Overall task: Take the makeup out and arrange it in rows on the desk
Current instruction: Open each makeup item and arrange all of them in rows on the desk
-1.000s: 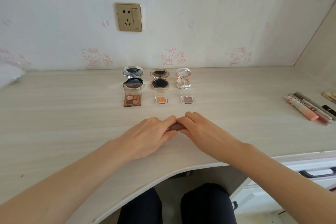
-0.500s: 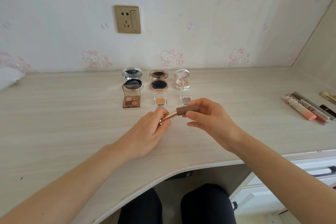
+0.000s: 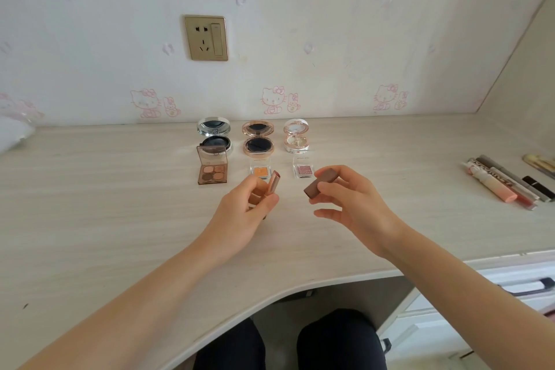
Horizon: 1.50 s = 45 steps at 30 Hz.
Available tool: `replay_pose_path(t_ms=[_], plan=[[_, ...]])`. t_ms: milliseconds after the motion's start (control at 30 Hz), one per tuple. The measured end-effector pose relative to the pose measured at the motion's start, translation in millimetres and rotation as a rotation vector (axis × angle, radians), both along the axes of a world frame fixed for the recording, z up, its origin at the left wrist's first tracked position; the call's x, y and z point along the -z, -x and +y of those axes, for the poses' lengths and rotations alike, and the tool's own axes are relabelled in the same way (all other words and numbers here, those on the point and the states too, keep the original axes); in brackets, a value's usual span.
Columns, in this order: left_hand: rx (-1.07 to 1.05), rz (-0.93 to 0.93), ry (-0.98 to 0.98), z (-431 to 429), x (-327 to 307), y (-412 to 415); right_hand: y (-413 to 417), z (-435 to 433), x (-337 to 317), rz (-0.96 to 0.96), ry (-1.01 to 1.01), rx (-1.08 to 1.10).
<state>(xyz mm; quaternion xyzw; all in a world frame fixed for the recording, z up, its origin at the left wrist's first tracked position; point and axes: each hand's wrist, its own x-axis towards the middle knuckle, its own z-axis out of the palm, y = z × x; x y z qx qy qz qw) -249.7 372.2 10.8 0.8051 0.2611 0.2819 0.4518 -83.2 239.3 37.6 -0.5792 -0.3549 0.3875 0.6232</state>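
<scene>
My left hand (image 3: 246,213) grips an uncapped rose-gold lipstick (image 3: 271,185), its tip pointing up and away. My right hand (image 3: 354,204) pinches the brown lipstick cap (image 3: 319,185) a short way to the right of it. Both are held above the pale wooden desk (image 3: 120,219). Behind them stand two rows: three open round compacts (image 3: 257,141) at the back, and in front a brown four-pan eyeshadow palette (image 3: 212,170), an orange single shadow (image 3: 260,172) and a pink glitter single shadow (image 3: 303,170).
Several lip glosses and tubes (image 3: 504,186) lie at the desk's right side. A white bag (image 3: 12,132) sits at the far left by the wall. White drawers (image 3: 525,282) are under the desk's right end. My knees are below the curved front edge.
Both hands rose from the desk with a closed lipstick, then pulled apart. The cap came off in my right hand and the lipstick body stayed in my left.
</scene>
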Motion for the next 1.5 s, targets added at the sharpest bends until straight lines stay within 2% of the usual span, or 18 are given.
replay_pose_path(t_ms=[167, 467, 833, 1267, 1500], plan=[[0.023, -0.029, 0.044, -1.2, -2.9, -13.8, -2.4, -0.1, 2.0, 0.065, -0.018, 0.014], [0.047, -0.028, 0.093, -10.4, -17.3, -47.0, -19.9, 1.4, 3.5, -0.312, 0.078, 0.122], [0.029, 0.048, -0.131, 19.4, -63.4, -135.9, -88.8, 13.7, -18.5, -0.554, 0.184, 0.263], [-0.095, 0.190, -0.211, 74.5, -71.4, -226.0, -170.0, 77.9, -9.4, -0.474, 0.168, 0.372], [-0.126, 0.284, -0.234, 85.0, -58.9, -242.1, -176.3, 107.5, 8.6, -0.598, 0.216, 0.355]])
